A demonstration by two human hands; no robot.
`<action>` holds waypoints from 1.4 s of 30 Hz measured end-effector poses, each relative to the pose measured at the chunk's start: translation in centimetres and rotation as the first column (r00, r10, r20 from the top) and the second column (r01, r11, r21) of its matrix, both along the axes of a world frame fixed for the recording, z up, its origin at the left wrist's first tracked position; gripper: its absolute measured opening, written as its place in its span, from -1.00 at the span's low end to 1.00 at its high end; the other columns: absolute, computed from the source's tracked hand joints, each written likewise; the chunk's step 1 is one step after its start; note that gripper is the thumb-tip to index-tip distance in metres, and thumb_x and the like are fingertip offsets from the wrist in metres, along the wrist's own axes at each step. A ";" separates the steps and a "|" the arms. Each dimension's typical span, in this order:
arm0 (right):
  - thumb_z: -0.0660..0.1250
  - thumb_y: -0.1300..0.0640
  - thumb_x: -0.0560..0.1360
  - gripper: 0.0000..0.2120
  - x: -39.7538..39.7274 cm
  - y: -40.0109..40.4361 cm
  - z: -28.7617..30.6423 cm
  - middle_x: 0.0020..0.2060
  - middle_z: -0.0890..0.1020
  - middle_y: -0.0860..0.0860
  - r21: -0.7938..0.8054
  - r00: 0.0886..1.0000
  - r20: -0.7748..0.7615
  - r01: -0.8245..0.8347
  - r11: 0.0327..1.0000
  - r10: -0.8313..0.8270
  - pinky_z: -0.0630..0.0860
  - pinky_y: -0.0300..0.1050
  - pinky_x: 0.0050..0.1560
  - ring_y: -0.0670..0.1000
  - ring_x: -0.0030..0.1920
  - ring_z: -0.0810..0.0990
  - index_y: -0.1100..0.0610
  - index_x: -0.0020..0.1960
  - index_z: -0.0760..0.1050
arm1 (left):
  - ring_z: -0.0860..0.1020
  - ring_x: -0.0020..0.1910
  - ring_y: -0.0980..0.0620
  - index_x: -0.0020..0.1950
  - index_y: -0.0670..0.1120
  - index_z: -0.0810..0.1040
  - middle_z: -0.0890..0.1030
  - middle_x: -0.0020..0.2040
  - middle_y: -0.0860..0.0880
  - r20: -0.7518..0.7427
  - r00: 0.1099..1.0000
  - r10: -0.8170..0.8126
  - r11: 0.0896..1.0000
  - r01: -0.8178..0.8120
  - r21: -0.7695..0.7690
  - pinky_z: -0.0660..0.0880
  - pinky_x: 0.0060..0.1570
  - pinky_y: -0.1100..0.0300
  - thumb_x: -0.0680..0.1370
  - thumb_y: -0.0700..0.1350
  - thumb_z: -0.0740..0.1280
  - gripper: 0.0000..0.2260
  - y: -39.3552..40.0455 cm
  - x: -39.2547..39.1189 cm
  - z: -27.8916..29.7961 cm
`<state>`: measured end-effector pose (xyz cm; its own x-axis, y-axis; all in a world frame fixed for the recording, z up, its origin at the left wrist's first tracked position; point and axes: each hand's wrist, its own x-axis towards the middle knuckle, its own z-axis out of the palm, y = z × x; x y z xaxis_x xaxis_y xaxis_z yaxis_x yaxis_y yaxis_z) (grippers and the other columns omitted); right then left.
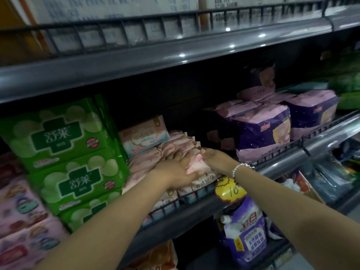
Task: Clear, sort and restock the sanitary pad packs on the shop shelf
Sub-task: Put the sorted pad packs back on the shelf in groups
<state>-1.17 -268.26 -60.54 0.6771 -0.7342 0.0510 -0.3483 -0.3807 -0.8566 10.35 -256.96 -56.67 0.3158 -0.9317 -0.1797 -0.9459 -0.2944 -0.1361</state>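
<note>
Fingers [176, 155] of my left hand [173, 168] lie straight and spread, pressing flat on the pink pad packs [171, 147] stacked on the shelf [282, 164]. My right hand [213, 157] touches the right side of the same stack; I cannot tell how its fingers lie, they are blurred against the wrappers. A beaded bracelet [240, 168] circles that wrist. Left of the stack stand green packs [64, 152], right of it purple packs [261, 133]. A yellow price tag [228, 190] hangs on the shelf's front rail.
</note>
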 end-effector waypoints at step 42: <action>0.21 0.06 0.62 -0.76 -11.7 35.5 -33.1 0.23 0.57 -0.06 0.381 0.990 -0.138 0.080 0.921 -0.029 0.41 -0.10 0.28 -0.03 0.22 0.52 -0.04 0.25 0.52 | 0.40 0.29 -0.10 0.30 -0.14 0.48 0.50 0.27 -0.11 -0.719 0.608 0.337 0.681 -0.685 -0.260 0.23 0.23 0.14 0.62 -0.10 0.23 -0.72 34.2 -12.9 -34.2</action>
<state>-12.82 -232.79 -93.60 0.6174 -0.7157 -0.3265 -0.4748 -0.0082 -0.8800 -2.58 -222.80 -90.84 0.7578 -0.6447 -0.1005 -0.4282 -0.6076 0.6689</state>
